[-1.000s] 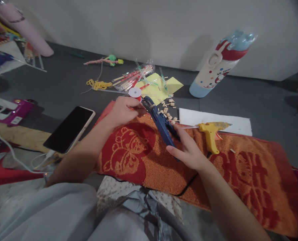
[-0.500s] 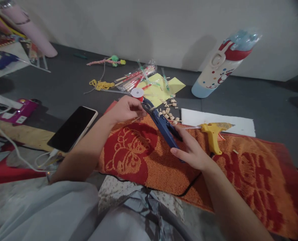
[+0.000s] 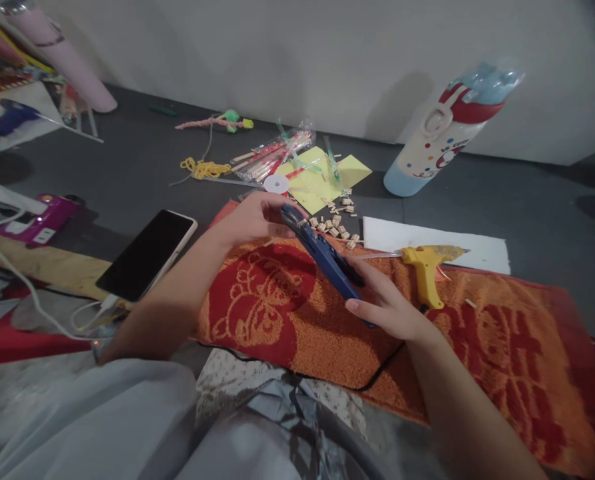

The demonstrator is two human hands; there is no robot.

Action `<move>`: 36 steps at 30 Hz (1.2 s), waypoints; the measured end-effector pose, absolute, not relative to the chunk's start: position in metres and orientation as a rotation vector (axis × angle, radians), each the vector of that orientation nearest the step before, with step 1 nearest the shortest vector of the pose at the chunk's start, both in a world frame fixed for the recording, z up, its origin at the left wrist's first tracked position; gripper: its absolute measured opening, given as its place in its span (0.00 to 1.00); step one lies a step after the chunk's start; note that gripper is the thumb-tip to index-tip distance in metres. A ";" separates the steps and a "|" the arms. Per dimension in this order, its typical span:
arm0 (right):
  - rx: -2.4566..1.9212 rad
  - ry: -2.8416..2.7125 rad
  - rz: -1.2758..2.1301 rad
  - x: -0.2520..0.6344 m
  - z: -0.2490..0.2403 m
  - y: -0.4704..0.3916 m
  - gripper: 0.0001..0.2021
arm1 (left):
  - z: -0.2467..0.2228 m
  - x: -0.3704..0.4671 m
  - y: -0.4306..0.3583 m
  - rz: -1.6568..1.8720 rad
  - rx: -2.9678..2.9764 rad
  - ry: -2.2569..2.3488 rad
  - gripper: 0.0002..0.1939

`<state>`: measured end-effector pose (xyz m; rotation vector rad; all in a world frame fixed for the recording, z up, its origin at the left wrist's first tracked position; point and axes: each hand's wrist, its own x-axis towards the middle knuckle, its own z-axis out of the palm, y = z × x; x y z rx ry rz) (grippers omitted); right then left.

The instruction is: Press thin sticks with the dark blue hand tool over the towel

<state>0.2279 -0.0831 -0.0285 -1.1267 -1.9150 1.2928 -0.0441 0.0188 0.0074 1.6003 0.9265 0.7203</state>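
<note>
My right hand (image 3: 385,303) is wrapped round the handles of a blue hand cutter (image 3: 322,257), which slants up and left above the orange towel (image 3: 327,340). Close by the cutter's head is my left hand (image 3: 265,217), its fingers pinched together. A thin wooden stick (image 3: 271,242) shows faintly beneath those fingers; most of it is hidden. Just beyond the cutter lie several short wooden pieces (image 3: 335,227). To the right of my right hand, a yellow glue gun (image 3: 427,267) rests on the towel.
Behind the hands are a white spool (image 3: 276,184), yellow paper (image 3: 315,193), bagged sticks (image 3: 267,160) and yellow yarn (image 3: 205,169). A white board (image 3: 437,240) and a bottle (image 3: 427,147) stand right. A phone (image 3: 147,257) and purple power strip (image 3: 40,217) lie left.
The cutter's head has shifted slightly left and down towards my left hand, uncovering more of the pieces. My left fingers have moved closer to its head. My right hand keeps its grip.
</note>
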 end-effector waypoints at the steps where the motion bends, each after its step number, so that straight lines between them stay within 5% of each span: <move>1: -1.132 -1.917 1.296 0.229 -0.029 -0.083 0.37 | 0.007 -0.045 0.019 0.720 1.611 0.931 0.18; 23: -1.271 -1.928 1.025 0.222 -0.033 -0.082 0.36 | 0.008 -0.027 0.004 0.816 1.660 1.118 0.15; 36: -1.237 -1.854 1.158 0.219 -0.029 -0.084 0.32 | -0.003 -0.030 0.009 0.985 1.880 1.273 0.09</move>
